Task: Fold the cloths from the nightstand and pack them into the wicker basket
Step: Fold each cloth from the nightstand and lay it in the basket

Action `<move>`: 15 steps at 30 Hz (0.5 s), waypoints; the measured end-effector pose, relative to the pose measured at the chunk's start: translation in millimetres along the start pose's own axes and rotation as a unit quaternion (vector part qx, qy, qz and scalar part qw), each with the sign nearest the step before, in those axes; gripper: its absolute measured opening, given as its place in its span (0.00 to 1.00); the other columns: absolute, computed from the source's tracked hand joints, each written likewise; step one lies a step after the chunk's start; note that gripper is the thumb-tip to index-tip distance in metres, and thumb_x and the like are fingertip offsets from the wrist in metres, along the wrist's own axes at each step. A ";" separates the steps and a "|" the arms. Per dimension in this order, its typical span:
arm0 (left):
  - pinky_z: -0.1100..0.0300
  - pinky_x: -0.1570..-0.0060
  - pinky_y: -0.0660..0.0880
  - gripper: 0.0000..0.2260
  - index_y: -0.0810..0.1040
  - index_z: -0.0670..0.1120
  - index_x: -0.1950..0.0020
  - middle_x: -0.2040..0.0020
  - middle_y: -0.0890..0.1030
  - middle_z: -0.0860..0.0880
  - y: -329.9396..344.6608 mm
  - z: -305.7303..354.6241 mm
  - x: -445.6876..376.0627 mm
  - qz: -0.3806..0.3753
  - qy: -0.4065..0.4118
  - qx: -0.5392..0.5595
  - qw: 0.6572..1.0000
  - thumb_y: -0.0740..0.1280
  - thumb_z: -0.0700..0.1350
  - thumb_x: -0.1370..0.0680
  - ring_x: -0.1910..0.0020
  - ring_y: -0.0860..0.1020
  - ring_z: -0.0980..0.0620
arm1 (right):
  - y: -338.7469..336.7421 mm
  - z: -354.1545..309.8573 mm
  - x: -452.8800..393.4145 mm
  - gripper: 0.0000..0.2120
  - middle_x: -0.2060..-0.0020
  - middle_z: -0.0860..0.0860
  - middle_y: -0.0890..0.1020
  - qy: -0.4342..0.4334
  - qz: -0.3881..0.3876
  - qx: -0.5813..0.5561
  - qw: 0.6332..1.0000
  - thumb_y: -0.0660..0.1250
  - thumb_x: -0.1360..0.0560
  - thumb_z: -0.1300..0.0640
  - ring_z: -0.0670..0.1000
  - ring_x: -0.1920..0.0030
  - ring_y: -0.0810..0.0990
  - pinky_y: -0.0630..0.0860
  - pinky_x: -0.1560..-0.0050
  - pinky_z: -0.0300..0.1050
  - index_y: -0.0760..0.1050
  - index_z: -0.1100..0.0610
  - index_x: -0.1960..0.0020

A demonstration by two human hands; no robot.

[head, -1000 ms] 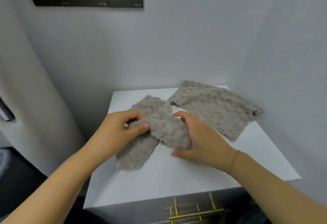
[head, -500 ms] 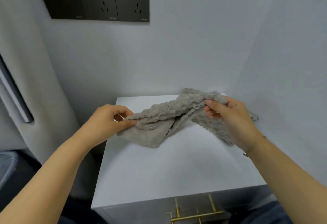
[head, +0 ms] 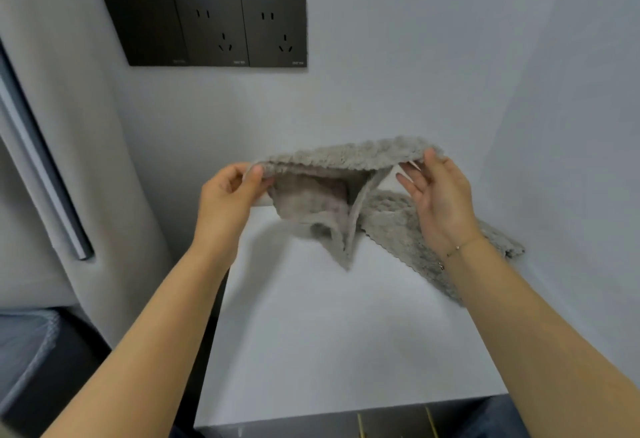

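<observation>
Head view: holding a grey fleecy cloth (head: 322, 205) up above the white nightstand (head: 346, 333), left hand (head: 228, 195) pinching one top corner, right hand (head: 440, 195) pinching the other, remaining fingers spread. Hanging down between, partly hiding a second cloth (head: 408, 240) lying flat by the right wall. Black socket panel (head: 207, 29) sitting behind.

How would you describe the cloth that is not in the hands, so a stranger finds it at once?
Look at the white nightstand in the wall corner. At its right rear lies a grey fluffy cloth, flat on the top. The other cloth hangs in the air.
</observation>
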State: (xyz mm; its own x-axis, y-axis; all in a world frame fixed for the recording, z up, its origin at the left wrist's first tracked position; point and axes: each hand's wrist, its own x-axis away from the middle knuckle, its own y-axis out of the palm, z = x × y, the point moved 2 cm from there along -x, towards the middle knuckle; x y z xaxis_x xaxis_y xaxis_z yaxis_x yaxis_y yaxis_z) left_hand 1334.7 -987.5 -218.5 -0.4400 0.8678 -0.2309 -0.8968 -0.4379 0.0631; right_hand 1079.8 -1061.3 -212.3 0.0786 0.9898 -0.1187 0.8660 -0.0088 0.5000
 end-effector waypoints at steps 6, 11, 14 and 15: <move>0.72 0.51 0.73 0.05 0.81 0.45 0.49 0.52 0.83 0.56 -1.0 35.5 16.7 0.010 0.177 -0.064 0.982 0.65 0.41 0.19 0.52 0.80 0.65 | -0.6 -22.3 17.9 0.08 0.55 0.52 0.79 -0.095 -0.014 0.066 0.993 0.65 0.21 0.57 0.49 0.50 0.80 0.78 0.44 0.47 0.74 0.56 0.58; 0.71 0.57 0.70 0.04 0.82 0.49 0.55 0.61 0.82 0.57 -21.8 22.3 32.5 -0.088 0.142 -0.182 0.969 0.68 0.46 0.22 0.61 0.77 0.62 | -23.2 -37.7 42.8 0.11 0.42 0.46 0.80 -0.136 -0.011 0.169 0.976 0.66 0.24 0.61 0.45 0.43 0.77 0.73 0.41 0.41 0.78 0.52 0.64; 0.63 0.56 0.72 0.07 0.83 0.51 0.59 0.61 0.83 0.53 -36.5 15.1 43.4 -0.207 0.083 -0.231 0.947 0.69 0.53 0.26 0.62 0.78 0.56 | -34.5 -42.0 54.9 0.07 0.49 0.53 0.85 -0.067 -0.103 0.207 0.971 0.65 0.25 0.62 0.50 0.50 0.82 0.75 0.46 0.46 0.79 0.63 0.59; 0.58 0.54 0.74 0.09 0.83 0.51 0.58 0.61 0.83 0.51 -41.6 11.4 48.2 -0.235 0.062 -0.243 0.939 0.69 0.55 0.26 0.61 0.79 0.50 | -39.6 -40.3 59.0 0.09 0.53 0.55 0.85 -0.035 -0.136 0.224 0.964 0.67 0.26 0.59 0.52 0.53 0.82 0.75 0.48 0.48 0.79 0.66 0.57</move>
State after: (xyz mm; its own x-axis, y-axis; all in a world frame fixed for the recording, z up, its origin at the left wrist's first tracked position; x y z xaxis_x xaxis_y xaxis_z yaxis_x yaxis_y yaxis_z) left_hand 1350.3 -924.8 -221.1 0.0358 0.9711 -0.2358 -0.8505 -0.0943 -0.5175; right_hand 1030.3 -996.8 -204.5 -0.1621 0.9523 -0.2586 0.9846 0.1736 0.0224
